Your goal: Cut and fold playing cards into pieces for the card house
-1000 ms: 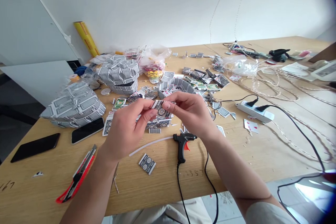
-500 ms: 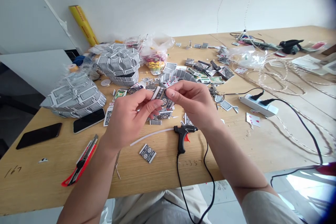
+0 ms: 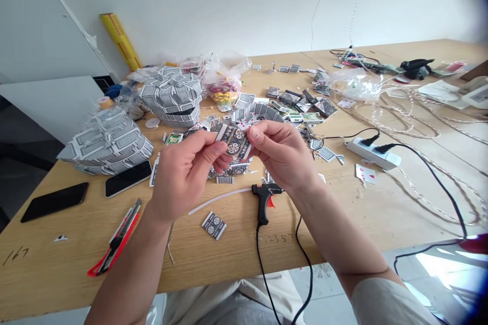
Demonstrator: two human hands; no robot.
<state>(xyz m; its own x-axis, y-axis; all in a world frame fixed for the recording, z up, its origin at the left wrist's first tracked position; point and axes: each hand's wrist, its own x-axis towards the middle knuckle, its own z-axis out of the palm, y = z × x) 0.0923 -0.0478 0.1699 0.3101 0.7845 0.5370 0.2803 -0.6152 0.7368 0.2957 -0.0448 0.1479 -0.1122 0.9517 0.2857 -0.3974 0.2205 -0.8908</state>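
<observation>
Fingers of the left hand (image 3: pixel 179 172) and the right hand (image 3: pixel 284 155) are closed in narrow pinches on opposite ends of a small patterned card (image 3: pixel 235 143), held up over the surface (image 3: pixel 224 259) in front of the scattered cards. Gripping near the ends with light, even pressure should keep its white-edged sides straight and avoid bending the middle. The glue gun (image 3: pixel 263 203) lies just below the right hand with its tip towards that wrist, so working above it calls for keeping the skin away from the nozzle.
</observation>
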